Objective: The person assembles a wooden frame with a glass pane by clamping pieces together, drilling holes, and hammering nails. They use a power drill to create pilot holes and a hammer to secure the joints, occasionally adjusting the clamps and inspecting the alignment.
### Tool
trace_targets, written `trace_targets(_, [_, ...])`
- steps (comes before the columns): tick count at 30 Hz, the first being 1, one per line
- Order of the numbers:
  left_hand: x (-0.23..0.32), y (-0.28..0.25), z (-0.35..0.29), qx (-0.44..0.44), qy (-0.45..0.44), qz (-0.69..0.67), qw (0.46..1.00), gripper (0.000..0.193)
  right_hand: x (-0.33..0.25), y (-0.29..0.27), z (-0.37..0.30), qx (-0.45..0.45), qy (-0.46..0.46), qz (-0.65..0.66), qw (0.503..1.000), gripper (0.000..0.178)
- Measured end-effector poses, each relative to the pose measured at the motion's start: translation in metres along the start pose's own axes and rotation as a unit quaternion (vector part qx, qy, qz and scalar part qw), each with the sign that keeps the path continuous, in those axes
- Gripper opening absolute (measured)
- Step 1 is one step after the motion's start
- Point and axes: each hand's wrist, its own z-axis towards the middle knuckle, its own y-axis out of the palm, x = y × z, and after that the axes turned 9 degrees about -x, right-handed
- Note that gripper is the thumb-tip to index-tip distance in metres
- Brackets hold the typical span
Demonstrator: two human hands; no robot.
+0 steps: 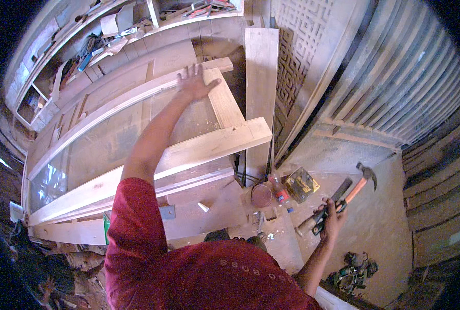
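Observation:
My left hand [192, 85] has its fingers spread over the far corner of a pale wooden frame [214, 139], beside the frame's short end rail. Inside the frame lies a glossy, see-through panel [131, 121]. Off to the right, my right hand [333, 219] is closed around a claw hammer [358, 190]. Its orange handle slants up and the metal head points away from me. A second tool with a dark handle [342, 189] is gripped alongside it; its lower end is partly hidden by the hand, so its kind is unclear.
A bottle [280, 190], a round reddish tin [261, 196] and a dark yellow-marked box [302, 185] stand beyond the bench. An upright plank [261, 103] rises past the frame. Tool-filled shelves [121, 41] line the back. Another person's hand [48, 285] shows at lower left.

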Motion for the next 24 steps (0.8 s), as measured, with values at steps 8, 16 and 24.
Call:
trace_targets(8, [0.001,0.004,0.020,-0.067,0.021,-0.017,0.997,0.090,0.043,-0.041,-0.057,0.048,0.086,0.029,0.995,0.012])
trace_targets(16, [0.024,0.030,0.059,-0.103,0.044,0.049,0.992,0.073,0.087,-0.077,-0.064,0.043,0.119,-0.017,0.992,0.016])
trace_targets(24, [0.002,-0.035,-0.049,0.112,0.246,-0.180,0.946,0.027,0.083,-0.081,-0.053,-0.215,0.084,-0.178,0.957,0.013])
